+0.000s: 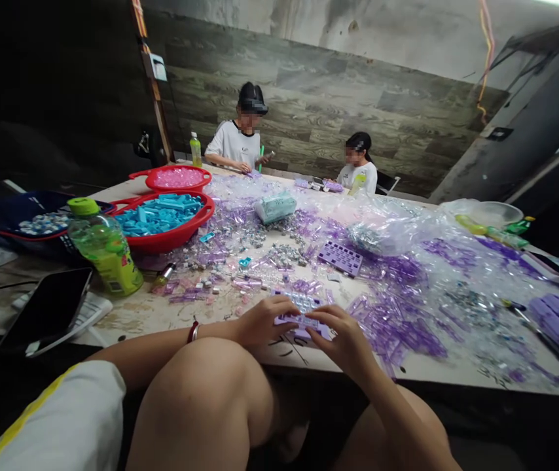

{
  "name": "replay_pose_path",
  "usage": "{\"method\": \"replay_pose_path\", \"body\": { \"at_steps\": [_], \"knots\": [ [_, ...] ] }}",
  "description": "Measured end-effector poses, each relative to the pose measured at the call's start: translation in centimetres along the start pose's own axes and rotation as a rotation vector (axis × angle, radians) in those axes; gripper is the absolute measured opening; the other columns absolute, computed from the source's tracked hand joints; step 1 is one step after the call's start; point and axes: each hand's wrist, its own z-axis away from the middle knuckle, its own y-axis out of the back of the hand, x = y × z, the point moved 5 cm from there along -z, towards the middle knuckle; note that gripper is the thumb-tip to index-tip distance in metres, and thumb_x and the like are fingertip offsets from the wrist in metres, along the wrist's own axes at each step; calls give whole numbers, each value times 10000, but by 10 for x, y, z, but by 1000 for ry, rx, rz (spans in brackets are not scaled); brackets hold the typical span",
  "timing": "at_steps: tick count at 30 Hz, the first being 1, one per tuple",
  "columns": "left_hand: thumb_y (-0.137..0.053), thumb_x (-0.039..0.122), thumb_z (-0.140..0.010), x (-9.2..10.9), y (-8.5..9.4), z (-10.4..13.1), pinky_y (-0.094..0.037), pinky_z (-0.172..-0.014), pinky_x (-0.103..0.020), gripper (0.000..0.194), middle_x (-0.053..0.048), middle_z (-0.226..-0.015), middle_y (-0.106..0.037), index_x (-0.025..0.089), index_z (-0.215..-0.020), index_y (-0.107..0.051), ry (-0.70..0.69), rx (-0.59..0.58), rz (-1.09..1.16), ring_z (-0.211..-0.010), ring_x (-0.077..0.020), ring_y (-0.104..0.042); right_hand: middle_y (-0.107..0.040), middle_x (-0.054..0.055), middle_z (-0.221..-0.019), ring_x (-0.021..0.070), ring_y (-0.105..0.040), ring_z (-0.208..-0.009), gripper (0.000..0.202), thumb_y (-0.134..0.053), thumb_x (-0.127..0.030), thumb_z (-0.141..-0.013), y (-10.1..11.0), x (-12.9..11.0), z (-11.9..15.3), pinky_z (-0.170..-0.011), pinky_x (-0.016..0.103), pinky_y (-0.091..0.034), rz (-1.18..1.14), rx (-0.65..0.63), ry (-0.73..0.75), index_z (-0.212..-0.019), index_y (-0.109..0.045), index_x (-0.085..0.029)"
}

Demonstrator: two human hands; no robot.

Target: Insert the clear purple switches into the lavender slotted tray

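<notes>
Gripping a purple grid tray (300,313) at the table's near edge, both hands on it. Head view: my left hand (268,319) lies along the tray's left side, fingers reaching over its top; my right hand (344,337) has fingertips on the right side, thumb at the near corner. Pale pieces sit in the tray's rows; what they are is probably too small to settle. Second purple tray (341,258) lies beyond, to the right, flat on the table (137,316). Loose clear-purple pieces (402,320) heaped right of my hands. Off left: red basket of blue parts (162,243), green-capped bottle (105,248), dark phone (48,307). Two people in white shirts across the table, one wearing a dark cap.
</notes>
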Motion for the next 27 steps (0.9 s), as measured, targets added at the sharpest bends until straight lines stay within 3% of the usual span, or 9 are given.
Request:
{"method": "replay_pose_path", "body": {
  "at_steps": [7, 14, 27],
  "knots": [
    [-556, 190, -801, 1, -2, 0, -446, -806, -295, 154, -60, -906, -611, 155, -948, -584, 68, -117, -159, -880, -182, -548, -664, 63, -909, 222, -607, -869, 156, -641, -148, -795, -5, 2, 2, -771, 367, -508, 37, -77, -59, -937, -672, -207],
    [-553, 224, -729, 5, 2, -2, -394, -752, -325, 110, -37, -798, -593, 166, -821, -563, 83, -160, -411, -810, -196, -511, -664, 41, -863, 213, -597, -859, 109, -619, -124, -803, -11, -1, 1, -763, 353, -494, 74, -140, -43, -861, -623, -216],
    [-567, 236, -709, 0, -2, 0, -376, -721, -327, 94, -28, -779, -577, 171, -769, -534, 96, -210, -491, -800, -192, -492, -673, 40, -866, 197, -603, -852, 113, -637, -117, -799, -15, 0, 2, -792, 342, -501, 110, -165, -8, -851, -665, -213]
  ]
}}
